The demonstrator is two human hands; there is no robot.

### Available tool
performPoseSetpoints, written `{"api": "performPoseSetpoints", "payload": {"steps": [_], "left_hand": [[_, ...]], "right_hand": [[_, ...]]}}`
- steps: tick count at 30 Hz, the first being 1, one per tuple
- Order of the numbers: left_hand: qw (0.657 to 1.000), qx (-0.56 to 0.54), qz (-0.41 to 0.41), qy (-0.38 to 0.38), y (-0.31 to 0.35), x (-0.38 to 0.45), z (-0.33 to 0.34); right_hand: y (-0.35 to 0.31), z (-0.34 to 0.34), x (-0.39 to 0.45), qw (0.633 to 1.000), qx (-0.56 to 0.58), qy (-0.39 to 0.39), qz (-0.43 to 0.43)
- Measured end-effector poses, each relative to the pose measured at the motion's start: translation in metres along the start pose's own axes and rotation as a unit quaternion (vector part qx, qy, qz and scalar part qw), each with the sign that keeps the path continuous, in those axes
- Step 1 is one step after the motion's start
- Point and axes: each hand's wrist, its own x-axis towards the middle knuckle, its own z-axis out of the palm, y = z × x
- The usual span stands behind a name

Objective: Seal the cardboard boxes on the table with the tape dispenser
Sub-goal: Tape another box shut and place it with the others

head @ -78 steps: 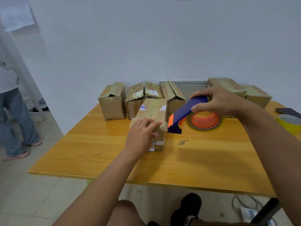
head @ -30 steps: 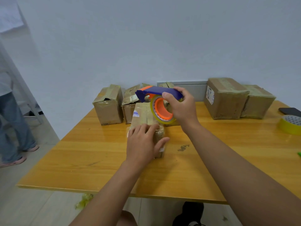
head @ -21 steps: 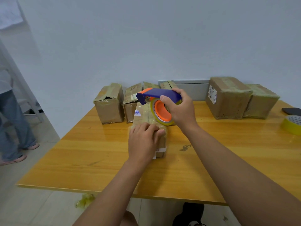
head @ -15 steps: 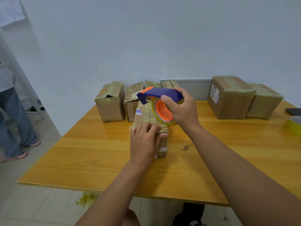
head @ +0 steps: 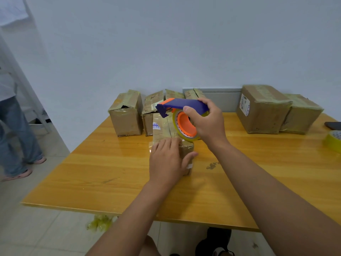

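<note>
A small cardboard box (head: 162,129) stands mid-table on the wooden table (head: 110,174). My left hand (head: 168,160) lies over its near top edge, fingers flat on the top and thumb against its right side. My right hand (head: 206,123) grips the blue and orange tape dispenser (head: 181,112) by its blue handle, holding it over the box's far end with the clear tape roll touching or just above the top. Three more small boxes (head: 126,115) stand behind it.
Two larger taped boxes (head: 262,109) stand at the back right by the wall. A yellow tape roll (head: 334,140) and a dark phone (head: 334,125) lie at the right edge. Crumpled tape (head: 99,222) lies on the floor. A person (head: 13,130) stands at the left.
My right hand has brought the dispenser from the right side of the box to above its far end. My left hand stays on the box, thumb shifting along its right side.
</note>
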Motion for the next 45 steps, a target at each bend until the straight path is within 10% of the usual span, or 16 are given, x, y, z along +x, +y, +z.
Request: {"api": "performPoseSetpoints", "payload": {"steps": [25,36,45], "left_hand": [[0.998,-0.035,0.046,-0.026,-0.045,0.008,-0.011],[0.94,-0.328,-0.043,-0.08,-0.073,0.003,-0.018],[0.968,-0.25,-0.028,-0.005,-0.05,0.004,-0.009]], "right_hand": [[-0.001,0.001,-0.001,1.0,-0.018,-0.01,-0.018],[0.001,-0.001,-0.004,1.0,0.004,-0.018,-0.019],[-0.007,0.001,-0.007,0.999,0.039,0.009,0.0]]}}
